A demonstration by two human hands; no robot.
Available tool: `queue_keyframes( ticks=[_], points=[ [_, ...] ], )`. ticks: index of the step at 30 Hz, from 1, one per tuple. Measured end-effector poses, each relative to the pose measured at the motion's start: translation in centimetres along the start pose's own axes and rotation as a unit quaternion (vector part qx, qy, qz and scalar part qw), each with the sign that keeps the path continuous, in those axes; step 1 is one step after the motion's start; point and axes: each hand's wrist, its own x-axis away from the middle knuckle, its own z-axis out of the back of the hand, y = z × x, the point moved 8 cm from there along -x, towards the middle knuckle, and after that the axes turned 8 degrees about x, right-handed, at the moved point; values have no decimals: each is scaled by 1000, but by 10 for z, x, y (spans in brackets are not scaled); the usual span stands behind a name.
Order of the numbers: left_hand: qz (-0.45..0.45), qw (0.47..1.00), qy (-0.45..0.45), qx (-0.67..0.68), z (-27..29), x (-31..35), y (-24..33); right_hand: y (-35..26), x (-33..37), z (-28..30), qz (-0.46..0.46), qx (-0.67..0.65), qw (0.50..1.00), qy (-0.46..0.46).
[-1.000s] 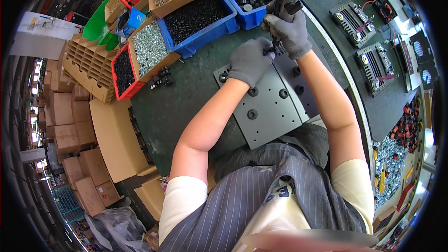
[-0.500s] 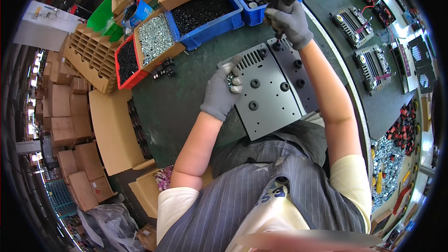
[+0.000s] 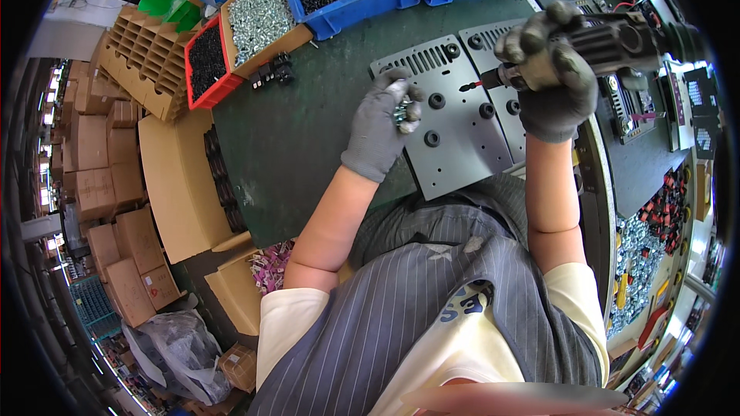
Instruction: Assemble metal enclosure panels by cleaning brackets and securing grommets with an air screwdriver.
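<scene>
In a grey glove, my right hand (image 3: 556, 81) grips a power screwdriver (image 3: 617, 45) held sideways, its bit pointing left above the metal plates. My left hand (image 3: 383, 123), gloved too, is closed round several small silver screws (image 3: 402, 112) beside the left edge of the nearer plate. This grey metal plate (image 3: 455, 150) has a row of slots, small holes and several round black rubber feet (image 3: 432, 139) on it. A second slotted plate (image 3: 493, 58) lies against its right side, partly hidden beneath my right hand and the screwdriver.
Along the table's far edge stand a red bin (image 3: 229, 86) of black screws, a cardboard box (image 3: 271, 52) of silver screws and blue bins (image 3: 362, 6) of black parts. Small black pieces (image 3: 274, 72) lie near them. Finned metal units (image 3: 630, 112) sit on the right-hand bench.
My right hand has lifted the screwdriver off the right plate's foot and turned it from upright to sideways, coming nearer. My left hand stays closed on the screws. The view has shifted.
</scene>
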Motion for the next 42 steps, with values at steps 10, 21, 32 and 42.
queue_keyframes(
  ticks=[10,21,32,42],
  points=[
    [133,983,-114,57,-41,25,-41,-21,20,-14,2,-48,997,-57],
    [184,978,-95,25,-59,26,-61,-42,30,-13,48,17,995,-87],
    [-48,805,-124,-579,-86,-45,-33,-62,34,116,23,-24,983,178],
    [-176,546,-131,-808,-136,-108,-50,-49,10,155,-3,68,978,196]
  ],
)
